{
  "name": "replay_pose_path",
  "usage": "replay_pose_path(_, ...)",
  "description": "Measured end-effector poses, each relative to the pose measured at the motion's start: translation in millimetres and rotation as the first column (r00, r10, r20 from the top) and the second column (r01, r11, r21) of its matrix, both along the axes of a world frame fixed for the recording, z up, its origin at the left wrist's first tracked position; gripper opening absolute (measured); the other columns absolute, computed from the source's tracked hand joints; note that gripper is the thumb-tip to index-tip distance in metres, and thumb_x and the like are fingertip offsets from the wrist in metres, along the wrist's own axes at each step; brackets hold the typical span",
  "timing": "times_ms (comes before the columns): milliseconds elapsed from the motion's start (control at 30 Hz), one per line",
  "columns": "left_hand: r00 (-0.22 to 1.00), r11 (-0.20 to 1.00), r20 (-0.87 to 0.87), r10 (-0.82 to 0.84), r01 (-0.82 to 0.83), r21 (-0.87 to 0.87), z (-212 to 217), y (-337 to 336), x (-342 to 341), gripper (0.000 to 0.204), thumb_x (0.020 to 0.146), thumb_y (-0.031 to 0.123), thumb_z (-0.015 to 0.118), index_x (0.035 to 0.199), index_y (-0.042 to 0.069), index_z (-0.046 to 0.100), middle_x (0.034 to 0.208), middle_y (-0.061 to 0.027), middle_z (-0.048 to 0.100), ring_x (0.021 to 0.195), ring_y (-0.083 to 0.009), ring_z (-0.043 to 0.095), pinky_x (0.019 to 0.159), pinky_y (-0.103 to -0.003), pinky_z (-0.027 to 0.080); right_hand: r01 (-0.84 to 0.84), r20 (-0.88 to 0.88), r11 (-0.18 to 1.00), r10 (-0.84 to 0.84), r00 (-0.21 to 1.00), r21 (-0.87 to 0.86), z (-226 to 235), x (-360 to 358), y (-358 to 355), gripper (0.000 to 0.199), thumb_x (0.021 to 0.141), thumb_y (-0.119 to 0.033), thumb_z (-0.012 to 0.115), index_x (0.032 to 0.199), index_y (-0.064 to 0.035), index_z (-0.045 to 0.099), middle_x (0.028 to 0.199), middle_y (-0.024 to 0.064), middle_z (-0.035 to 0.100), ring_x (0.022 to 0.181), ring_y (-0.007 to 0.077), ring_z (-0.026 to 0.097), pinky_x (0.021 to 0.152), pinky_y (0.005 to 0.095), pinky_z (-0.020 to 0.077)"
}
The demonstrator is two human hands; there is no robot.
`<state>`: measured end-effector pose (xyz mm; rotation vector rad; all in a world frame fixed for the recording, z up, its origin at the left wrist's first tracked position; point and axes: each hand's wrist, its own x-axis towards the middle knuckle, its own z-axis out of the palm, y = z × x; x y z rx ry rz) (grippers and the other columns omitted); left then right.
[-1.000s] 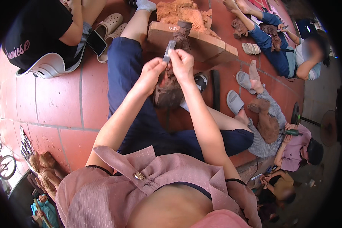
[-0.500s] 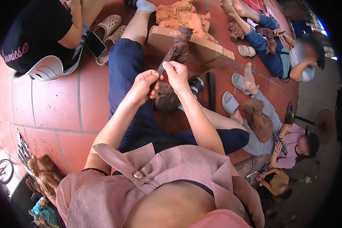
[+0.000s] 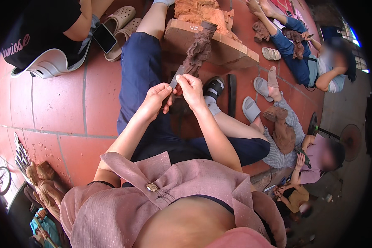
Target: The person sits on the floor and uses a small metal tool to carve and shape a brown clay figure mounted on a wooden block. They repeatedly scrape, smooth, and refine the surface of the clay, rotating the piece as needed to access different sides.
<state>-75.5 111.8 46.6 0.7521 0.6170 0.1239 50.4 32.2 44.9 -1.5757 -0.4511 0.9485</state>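
Both my hands meet in front of me over a narrow, flat grey-brown strip (image 3: 176,77); its exact kind I cannot make out. My left hand (image 3: 156,99) pinches its lower part between thumb and curled fingers. Higher up, my right hand (image 3: 190,89) presses its thumb on the strip. Just beyond the fingers, a dark brown carved figure (image 3: 198,51) leans up to the right, with a flat disc-like top. Its lower end is hidden behind my hands, so I cannot tell whether they touch it.
An orange-brown carving (image 3: 204,12) sits on a wooden block (image 3: 215,45) ahead. At left are a person in a black shirt, a phone (image 3: 104,38) and beige clogs (image 3: 122,27). Several people with brown carvings (image 3: 283,130) sit on the right. A dark bar (image 3: 232,95) lies beside my foot.
The carved figure appears slightly farther up and right, and the rounded brown mass under my hands has gone from sight. My hands keep the strip, slightly lower in view.
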Motion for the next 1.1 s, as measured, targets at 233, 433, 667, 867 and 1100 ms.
replay_pose_path(233, 0.995, 0.987, 0.102, 0.020, -0.036, 0.154, 17, 29, 44, 0.021, 0.095, 0.020, 0.046, 0.087, 0.004, 0.057, 0.057, -0.0001, 0.049, 0.043, -0.0077, 0.040, 0.041, -0.020, 0.033, 0.073, 0.099, 0.991, -0.084, 0.992, 0.110, 30, 35, 31, 0.028, 0.091, -0.019, 0.055, 0.070, -0.0010, 0.059, 0.059, 0.0025, 0.059, 0.050, 0.0062, 0.052, 0.046, 0.0210, 0.0414)
replay_pose_path(433, 0.996, 0.997, 0.091, -0.001, 0.008, -0.071, 8, 26, 29, 0.020, 0.096, 0.019, 0.044, 0.087, 0.005, 0.055, 0.055, 0.0005, 0.046, 0.039, -0.0061, 0.031, 0.036, -0.020, 0.025, 0.047, 0.019, 0.998, -0.048, 0.999, 0.031, 20, 26, 24, 0.029, 0.090, -0.018, 0.055, 0.067, -0.0013, 0.059, 0.058, 0.0037, 0.060, 0.050, 0.0072, 0.055, 0.047, 0.0210, 0.0435)
replay_pose_path(667, 0.989, 0.983, 0.135, 0.066, -0.041, -0.177, 2, 27, 32, 0.019, 0.096, 0.019, 0.044, 0.088, 0.005, 0.054, 0.055, -0.0005, 0.046, 0.039, -0.0066, 0.030, 0.036, -0.021, 0.022, 0.039, 0.057, 0.999, -0.041, 0.998, 0.037, 11, 33, 33, 0.029, 0.089, -0.020, 0.056, 0.067, -0.0022, 0.060, 0.057, 0.0038, 0.061, 0.049, 0.0076, 0.056, 0.047, 0.0220, 0.0440)
replay_pose_path(867, 0.997, 0.988, 0.073, 0.031, -0.020, -0.154, 10, 33, 22, 0.020, 0.096, 0.020, 0.044, 0.089, 0.005, 0.054, 0.056, 0.0008, 0.045, 0.040, -0.0051, 0.031, 0.037, -0.019, 0.023, 0.023, -0.018, 1.000, -0.023, 1.000, -0.006, 17, 24, 28, 0.027, 0.089, -0.020, 0.056, 0.070, -0.0018, 0.061, 0.061, 0.0041, 0.062, 0.051, 0.0076, 0.056, 0.048, 0.0217, 0.0454)
replay_pose_path(1100, 0.994, 0.993, 0.103, 0.035, -0.023, -0.112, 15, 28, 14, 0.022, 0.097, 0.021, 0.043, 0.090, 0.004, 0.054, 0.055, 0.0008, 0.044, 0.040, -0.0049, 0.029, 0.038, -0.019, 0.023, 0.038, -0.005, 0.996, -0.038, 0.999, 0.076, 18, 15, 27, 0.028, 0.090, -0.018, 0.056, 0.069, -0.0004, 0.060, 0.060, 0.0035, 0.062, 0.053, 0.0072, 0.056, 0.049, 0.0216, 0.0449)
